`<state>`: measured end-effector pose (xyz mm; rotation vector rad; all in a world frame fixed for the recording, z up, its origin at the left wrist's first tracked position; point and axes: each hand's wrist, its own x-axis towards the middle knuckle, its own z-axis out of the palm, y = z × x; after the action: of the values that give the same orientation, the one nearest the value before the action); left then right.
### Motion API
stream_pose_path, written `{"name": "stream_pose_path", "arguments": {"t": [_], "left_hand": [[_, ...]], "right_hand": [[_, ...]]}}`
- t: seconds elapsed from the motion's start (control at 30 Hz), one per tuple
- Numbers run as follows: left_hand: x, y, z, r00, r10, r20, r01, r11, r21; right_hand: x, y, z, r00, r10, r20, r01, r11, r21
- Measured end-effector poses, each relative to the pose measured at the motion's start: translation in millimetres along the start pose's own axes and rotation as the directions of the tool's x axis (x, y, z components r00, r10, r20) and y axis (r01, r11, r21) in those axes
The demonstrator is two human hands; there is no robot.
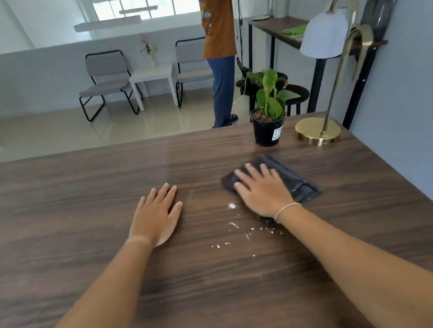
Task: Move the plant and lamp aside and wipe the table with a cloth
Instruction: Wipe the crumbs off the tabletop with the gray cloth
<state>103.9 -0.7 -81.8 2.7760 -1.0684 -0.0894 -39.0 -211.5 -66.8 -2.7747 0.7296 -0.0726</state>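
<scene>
Far edge of the table [74,182] runs straight across the view, right edge angles down toward the blue-grey wall [417,68]; left and centre of the top are bare wood, lots of room to sweep there. Plant [268,118] in a black pot sits at the far right, close to the far edge; lamp [318,129] with brass base is just beside it, nearer the right corner, stem arcing up to a white shade. The two are apart, not touching. Surface is dark wood grain with a scatter of white specks and one bigger white spot [232,205] between the hands, just left of the cloth [291,178]. Cloth is dark grey, folded, lying flat on the table in front of the plant and lamp, well clear of both. Right hand [264,193] lies palm-down on the cloth's left part, fingers spread and pressing flat, not curled around it (thin bracelet at the wrist). Left hand [159,215] is flat on bare wood, fingers extended and loosely together, holding nothing. Both forearms come in from the bottom corners. Room beyond: pale tiled floor, two grey chairs [108,81] flanking a small white side table [154,84], a console table along the right wall, and a second person [221,39] standing, arm raised.
</scene>
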Motion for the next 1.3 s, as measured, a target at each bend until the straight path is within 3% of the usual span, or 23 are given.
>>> {"name": "stream_pose_path", "arguments": {"t": [0.07, 0.13, 0.23, 0.37, 0.5, 0.67, 0.77, 0.93, 1.03, 1.17, 1.23, 1.3], "left_hand": [[16, -8, 1, 1.0, 0.003, 0.017, -0.003, 1.0, 0.021], [31, -13, 1, 1.0, 0.011, 0.023, -0.012, 1.0, 0.026], [46, -15, 1, 0.999, 0.038, 0.019, -0.039, 0.999, 0.026], [52, -16, 5, 0.999, 0.045, 0.0, -0.045, 0.999, 0.018], [56, -20, 6, 1.0, 0.019, -0.019, -0.02, 0.999, -0.029], [66, -32, 0, 0.999, -0.039, -0.004, 0.039, 0.999, -0.002], [74, -36, 1, 0.999, -0.045, -0.01, 0.045, 0.999, -0.003], [72, -35, 2, 0.998, -0.054, -0.018, 0.054, 0.999, -0.009], [71, -34, 0, 0.998, -0.057, -0.016, 0.056, 0.998, -0.021], [67, -33, -1, 0.998, -0.067, -0.012, 0.066, 0.997, -0.028], [62, -32, 0, 0.998, -0.062, -0.003, 0.062, 0.998, -0.033], [51, -31, 2, 0.999, -0.046, -0.006, 0.046, 0.998, -0.031]], "right_hand": [[-12, -20, 15, 0.979, -0.201, 0.032, 0.201, 0.98, 0.001], [-35, -11, 20, 0.953, -0.303, 0.023, 0.302, 0.952, 0.041], [-37, 21, 12, 0.978, -0.209, 0.004, 0.208, 0.976, 0.071], [36, 12, 5, 0.999, 0.042, 0.027, -0.04, 0.997, -0.07], [83, -39, 18, 0.991, -0.117, 0.066, 0.121, 0.991, -0.061], [36, -10, 22, 0.889, -0.456, 0.027, 0.457, 0.889, -0.021], [58, -3, 17, 0.909, -0.413, 0.064, 0.413, 0.911, 0.015], [121, -38, 22, 0.982, -0.179, 0.06, 0.183, 0.98, -0.076], [103, -45, 24, 0.961, -0.266, 0.081, 0.271, 0.961, -0.059], [11, -23, 29, 0.845, -0.535, 0.031, 0.535, 0.845, 0.0], [-17, 4, 20, 0.843, -0.531, 0.079, 0.532, 0.847, 0.018], [-16, 29, 6, 0.906, -0.413, 0.095, 0.414, 0.91, 0.014]]}}
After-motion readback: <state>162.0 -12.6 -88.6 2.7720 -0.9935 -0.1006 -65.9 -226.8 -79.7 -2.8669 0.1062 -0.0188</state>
